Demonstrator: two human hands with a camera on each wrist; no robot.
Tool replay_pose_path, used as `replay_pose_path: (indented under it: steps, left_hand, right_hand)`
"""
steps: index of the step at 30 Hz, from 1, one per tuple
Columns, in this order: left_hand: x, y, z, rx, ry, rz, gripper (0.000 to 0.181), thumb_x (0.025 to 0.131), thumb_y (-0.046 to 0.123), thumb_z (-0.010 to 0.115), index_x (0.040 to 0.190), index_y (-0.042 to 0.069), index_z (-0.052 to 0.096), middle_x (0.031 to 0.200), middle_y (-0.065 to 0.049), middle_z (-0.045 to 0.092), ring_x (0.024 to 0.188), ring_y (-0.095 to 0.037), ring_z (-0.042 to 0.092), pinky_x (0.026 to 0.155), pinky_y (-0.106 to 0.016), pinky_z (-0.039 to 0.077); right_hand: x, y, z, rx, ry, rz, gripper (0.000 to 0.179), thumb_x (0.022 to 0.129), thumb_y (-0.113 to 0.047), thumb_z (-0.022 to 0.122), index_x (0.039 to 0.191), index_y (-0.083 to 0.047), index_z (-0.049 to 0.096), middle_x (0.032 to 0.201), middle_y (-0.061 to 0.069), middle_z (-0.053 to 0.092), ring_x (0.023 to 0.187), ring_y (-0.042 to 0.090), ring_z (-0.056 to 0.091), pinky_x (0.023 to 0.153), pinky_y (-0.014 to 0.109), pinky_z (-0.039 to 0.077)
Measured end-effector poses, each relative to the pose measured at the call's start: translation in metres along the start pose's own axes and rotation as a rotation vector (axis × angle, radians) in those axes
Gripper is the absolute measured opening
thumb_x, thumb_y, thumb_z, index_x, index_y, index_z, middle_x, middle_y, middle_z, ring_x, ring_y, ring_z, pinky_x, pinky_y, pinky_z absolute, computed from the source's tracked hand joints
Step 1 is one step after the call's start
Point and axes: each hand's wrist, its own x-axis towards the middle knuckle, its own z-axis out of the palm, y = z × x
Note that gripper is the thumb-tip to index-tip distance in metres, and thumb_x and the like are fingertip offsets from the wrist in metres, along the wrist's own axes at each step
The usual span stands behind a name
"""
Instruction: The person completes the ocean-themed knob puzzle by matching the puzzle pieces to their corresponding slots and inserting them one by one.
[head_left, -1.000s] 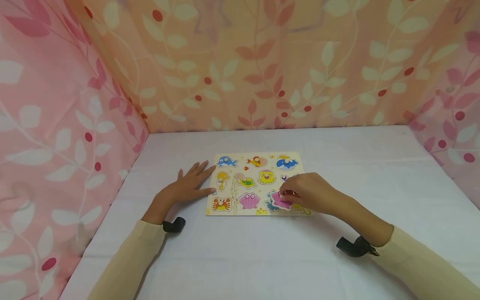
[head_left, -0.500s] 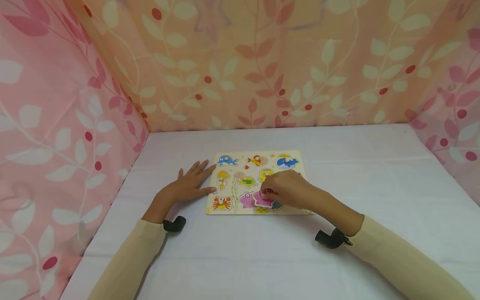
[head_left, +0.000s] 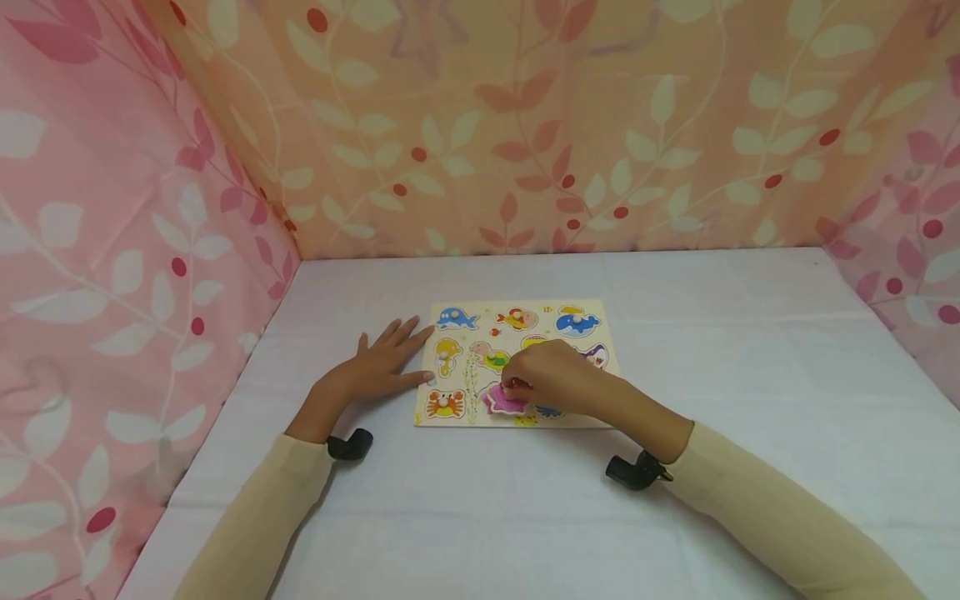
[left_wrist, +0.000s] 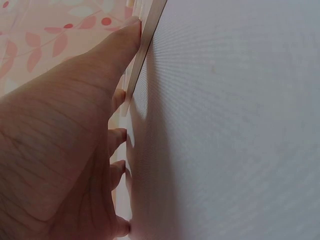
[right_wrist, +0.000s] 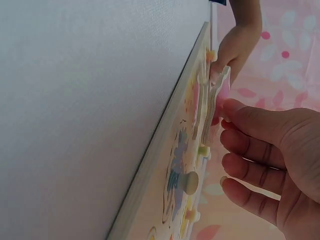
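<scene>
A pink seashell puzzle piece (head_left: 506, 402) is pinched between the thumb and fingers of my right hand (head_left: 551, 379). In the right wrist view the shell piece (right_wrist: 218, 105) is tilted and stands a little off the wooden peg puzzle board (right_wrist: 145, 197), over the pink shell picture. My left hand (head_left: 382, 367) lies with fingers spread at the board's left edge, its thumb and a fingertip touching the board (head_left: 480, 422). The left wrist view shows its thumb (left_wrist: 117, 47) against the board's edge. My right hand hides part of the octopus and the pieces beside it.
Knobbed sea-animal pieces sit in the board, among them a crab (head_left: 446, 405), a seahorse (head_left: 447, 354), a turtle (head_left: 492, 359) and a whale (head_left: 577, 322). White cloth (head_left: 450, 517) covers the table. Floral curtains (head_left: 480, 125) stand at the back and sides.
My right hand has moved left across the board with the pink shell piece, from above the blue piece to over the shell picture. The left hand has stayed in place.
</scene>
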Motion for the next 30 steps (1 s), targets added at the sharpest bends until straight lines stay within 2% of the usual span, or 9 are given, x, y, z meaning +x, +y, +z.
replay_pose_path:
  steps: [12, 18, 30]
  left_hand:
    - [0.0, 0.001, -0.002, 0.002, -0.01, -0.011, 0.088, 0.094, 0.071, 0.05, 0.164, 0.034, 0.012, 0.172, -0.004, 0.002, 0.156, -0.035, -0.004, 0.112, -0.076, -0.004]
    - [0.002, 0.001, -0.001, 0.013, -0.017, -0.02, 0.088, 0.094, 0.072, 0.05, 0.164, 0.035, 0.011, 0.172, -0.003, 0.001, 0.156, -0.034, -0.005, 0.112, -0.076, -0.004]
    - [0.004, -0.002, 0.002, 0.01, -0.015, -0.024, 0.089, 0.092, 0.075, 0.049, 0.164, 0.037, 0.011, 0.172, -0.002, 0.001, 0.156, -0.034, -0.005, 0.112, -0.076, -0.005]
  right_hand:
    - [0.015, -0.005, 0.007, -0.042, -0.033, -0.016, 0.008, 0.09, -0.029, 0.079, 0.09, -0.021, 0.078, 0.07, -0.013, 0.062, 0.063, 0.007, 0.052, 0.062, 0.022, 0.043]
    - [0.017, -0.006, 0.009, -0.06, -0.026, -0.026, 0.009, 0.09, -0.029, 0.079, 0.092, -0.02, 0.079, 0.072, -0.012, 0.064, 0.062, 0.006, 0.051, 0.059, 0.02, 0.042]
    - [0.018, -0.007, 0.012, -0.071, -0.018, -0.029, 0.009, 0.091, -0.027, 0.078, 0.086, -0.02, 0.076, 0.07, -0.012, 0.062, 0.061, 0.007, 0.05, 0.058, 0.021, 0.04]
